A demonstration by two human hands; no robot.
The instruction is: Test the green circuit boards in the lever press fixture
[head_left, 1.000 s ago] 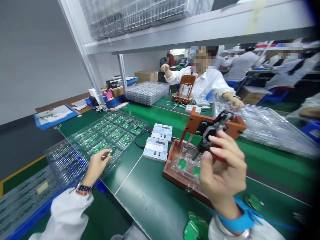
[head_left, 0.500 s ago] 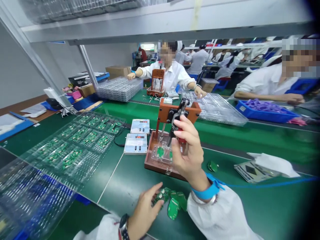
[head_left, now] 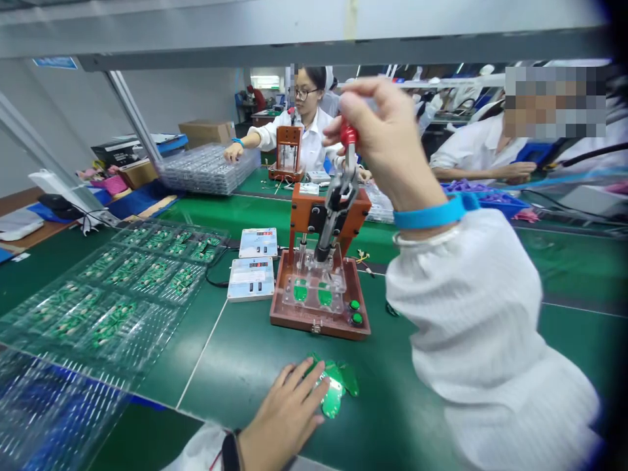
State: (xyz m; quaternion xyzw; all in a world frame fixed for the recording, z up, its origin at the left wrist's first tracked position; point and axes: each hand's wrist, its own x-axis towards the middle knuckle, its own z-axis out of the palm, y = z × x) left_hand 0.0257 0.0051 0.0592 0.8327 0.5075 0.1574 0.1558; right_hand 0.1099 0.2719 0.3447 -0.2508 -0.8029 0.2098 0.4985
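My right hand is raised, its fingers wrapped round the red handle of a toggle clamp on an orange and brown press fixture. Two green circuit boards lie side by side in the clear holder of the fixture, below the clamp. Two green buttons sit at its right front corner. On the green table, my left hand rests palm down with fingers spread, its fingertips on a small pile of green boards.
Left of the fixture stand two small meters with red digits. Clear trays of green boards cover the left side. Across the table, a person sits behind a similar fixture. A metal shelf spans overhead.
My right hand has moved up from beside the clamp onto its red handle, which now points upward. My left hand has flattened over the boards. The view has shifted slightly.
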